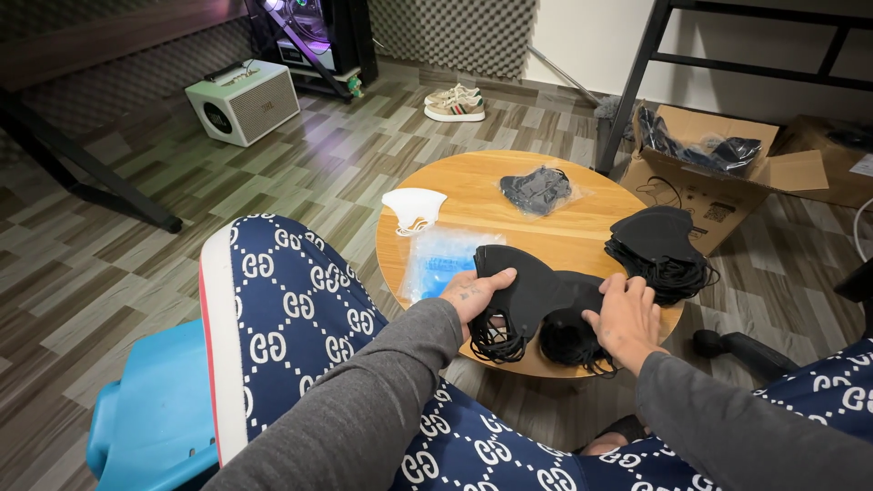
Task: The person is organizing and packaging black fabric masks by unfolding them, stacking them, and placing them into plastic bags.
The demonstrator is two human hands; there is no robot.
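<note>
Black masks (pixel 536 295) under both hands, left (pixel 473 295) and right (pixel 625 314).

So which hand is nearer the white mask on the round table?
Left. The left hand grips black masks just below and right of the white mask; the right hand is farther right.

I see black fabric face masks (pixel 532 295), matte black, on a round light-wood table (pixel 582 238) with honey grain. One white fabric mask (pixel 414 207), one clear-blue plastic packet (pixel 446 261). My grey long sleeves (pixel 382 400). Navy trousers (pixel 300 314) with a white interlocking-letter and diamond pattern. Grey-brown herringbone wood floor (pixel 118 264). Brown cardboard box (pixel 709 177).
</note>
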